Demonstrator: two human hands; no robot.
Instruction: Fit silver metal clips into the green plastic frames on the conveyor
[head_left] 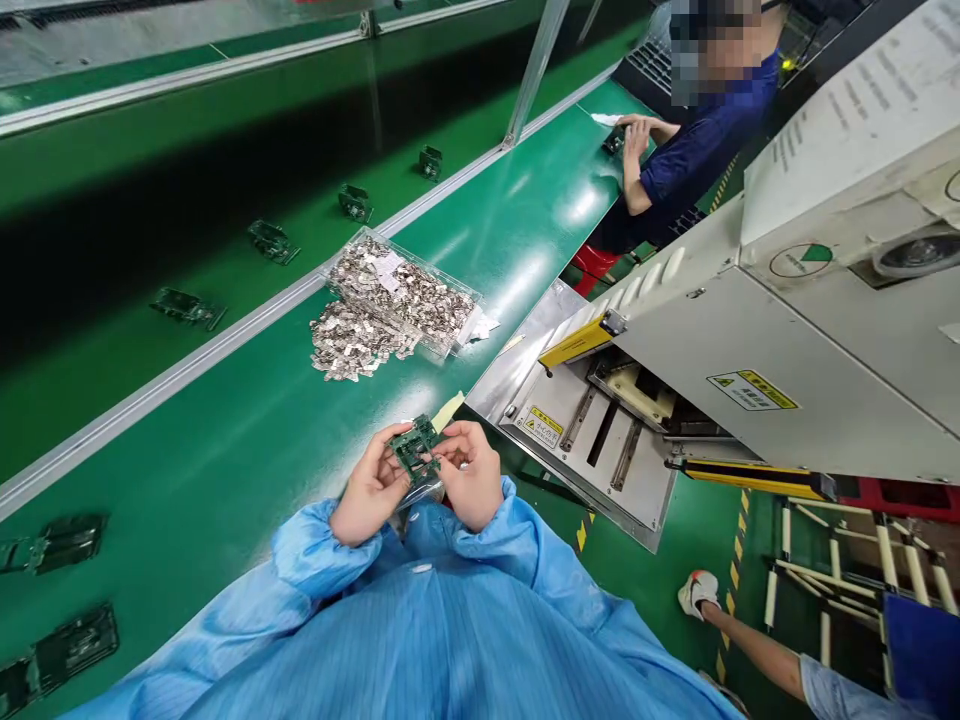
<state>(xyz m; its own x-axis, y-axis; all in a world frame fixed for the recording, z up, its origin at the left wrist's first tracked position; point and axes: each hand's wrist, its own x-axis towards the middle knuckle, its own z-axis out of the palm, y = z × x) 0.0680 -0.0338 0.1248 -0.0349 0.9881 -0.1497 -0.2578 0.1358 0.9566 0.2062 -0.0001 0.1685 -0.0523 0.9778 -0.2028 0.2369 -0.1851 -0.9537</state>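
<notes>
At the worktop (225,450) | left hand (370,492), right hand (475,482): fingers pinched on circuit board (412,450) | apparently fine handwork; next needs steadiness

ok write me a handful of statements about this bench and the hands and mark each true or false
1. The left hand holds a green circuit board. True.
2. The right hand lies flat on the bench, far from the board. False: its fingers are at the board's right edge.
3. A co-worker in a dark blue top is also at the bench. True.
4. All the small metal pieces are inside the clear tray. False: some are heaped on the bench beside it.
5. The white machine bears a yellow warning label. True.
6. The person's sleeves are red. False: they are light blue.
</notes>
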